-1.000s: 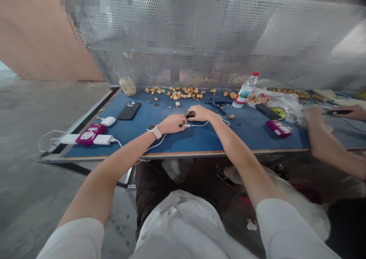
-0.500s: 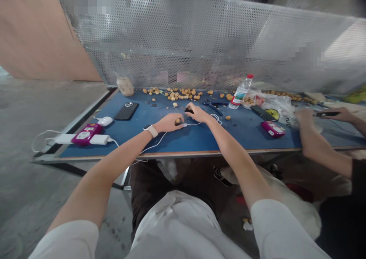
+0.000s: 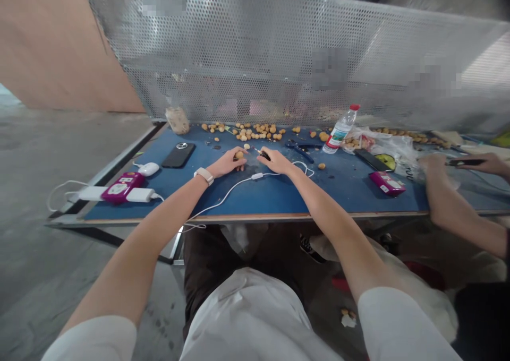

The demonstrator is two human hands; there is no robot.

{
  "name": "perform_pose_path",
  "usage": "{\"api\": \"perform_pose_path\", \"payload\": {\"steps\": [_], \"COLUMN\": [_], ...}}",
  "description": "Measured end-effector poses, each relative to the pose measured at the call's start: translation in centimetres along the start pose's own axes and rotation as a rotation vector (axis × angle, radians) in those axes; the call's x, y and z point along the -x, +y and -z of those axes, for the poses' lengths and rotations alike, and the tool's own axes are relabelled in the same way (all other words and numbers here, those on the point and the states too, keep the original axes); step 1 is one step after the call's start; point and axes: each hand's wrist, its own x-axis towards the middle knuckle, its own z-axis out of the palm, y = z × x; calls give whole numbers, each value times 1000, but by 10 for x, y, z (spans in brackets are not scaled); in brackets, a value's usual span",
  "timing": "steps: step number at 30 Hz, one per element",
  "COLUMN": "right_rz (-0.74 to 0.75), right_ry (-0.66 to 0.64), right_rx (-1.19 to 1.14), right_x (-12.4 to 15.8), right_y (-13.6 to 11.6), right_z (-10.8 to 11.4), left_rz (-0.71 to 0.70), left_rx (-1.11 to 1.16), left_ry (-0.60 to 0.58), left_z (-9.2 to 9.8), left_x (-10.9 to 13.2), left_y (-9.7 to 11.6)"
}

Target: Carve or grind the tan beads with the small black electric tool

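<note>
In my left hand point(image 3: 228, 163), a small tan nut-like ball point(image 3: 239, 155) is held between thumb and fingers. My right hand point(image 3: 275, 162) is closed round a small black-handled tool point(image 3: 264, 155), whose thin tip points left toward the ball. A gap shows between the tip and the ball. On the blue tabletop point(image 3: 279, 196) below both hands runs a white cable point(image 3: 223, 199) with a small white inline piece point(image 3: 257, 175). Just beyond the hands lies a single pale ball point(image 3: 246, 146).
Along the perforated metal screen point(image 3: 247, 42) lie several tan balls point(image 3: 258, 132). To the left are a plastic jar point(image 3: 177, 120), a phone point(image 3: 179, 155) and a purple device point(image 3: 124, 187). Rightward are pliers point(image 3: 302, 149), a bottle point(image 3: 338, 132), a purple box point(image 3: 386, 183) and a co-worker's hands point(image 3: 434, 167).
My left hand has moved up and left, off the cable's inline piece, which now shows. The black tool's tip has come into view, pointing left.
</note>
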Motion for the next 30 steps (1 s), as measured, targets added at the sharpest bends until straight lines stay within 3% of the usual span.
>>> {"api": "perform_pose_path", "payload": {"steps": [7, 15, 30], "right_rz": [39, 12, 1], "right_ry": [-56, -81, -91], "right_rx": [85, 236, 221], "right_x": [-1, -4, -7], "right_y": [-10, -21, -19], "right_z": [-7, -17, -15], "left_rz": [10, -42, -27], "left_rx": [73, -43, -119], "left_ry": [-15, -62, -59], "left_z": [-5, -2, -4], "left_x": [-1, 3, 3], "left_y": [0, 6, 10]}}
